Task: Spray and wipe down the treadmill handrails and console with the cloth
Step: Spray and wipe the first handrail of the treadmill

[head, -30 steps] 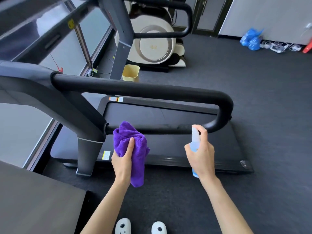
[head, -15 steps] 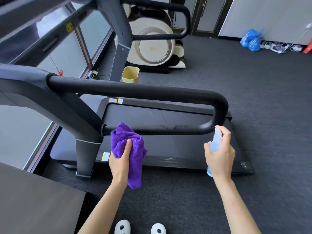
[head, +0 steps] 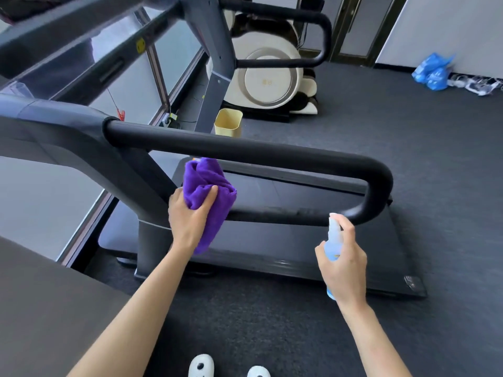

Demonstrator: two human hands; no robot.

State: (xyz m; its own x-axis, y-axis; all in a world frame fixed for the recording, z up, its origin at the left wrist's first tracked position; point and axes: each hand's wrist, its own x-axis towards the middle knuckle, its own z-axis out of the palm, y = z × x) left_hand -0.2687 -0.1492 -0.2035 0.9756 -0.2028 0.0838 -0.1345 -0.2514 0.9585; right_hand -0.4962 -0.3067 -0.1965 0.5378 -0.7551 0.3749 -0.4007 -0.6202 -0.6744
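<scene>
The treadmill's near handrail (head: 245, 151) is a black padded loop that runs right, bends down and returns as a lower bar (head: 272, 214). My left hand (head: 187, 216) grips a bunched purple cloth (head: 205, 186) against the lower bar's left end, beside the grey upright (head: 152, 229). My right hand (head: 344, 258) holds a small clear-blue spray bottle (head: 334, 240) upright, its nozzle just below the loop's right bend, index finger on the top. The console (head: 54, 44) shows blurred at the upper left.
The treadmill deck (head: 299, 254) lies on dark carpet. A dark tabletop (head: 40, 308) fills the lower left. Behind stand a yellow bin (head: 228, 122), a cream massage chair (head: 269, 77), a far handrail (head: 313, 31) and blue bags (head: 432, 70). White slippers (head: 201, 365) show at the bottom.
My left hand has lifted the cloth higher, between the two bars. My right hand with the bottle swung right along the lower bar toward the bend. The view shifted slightly.
</scene>
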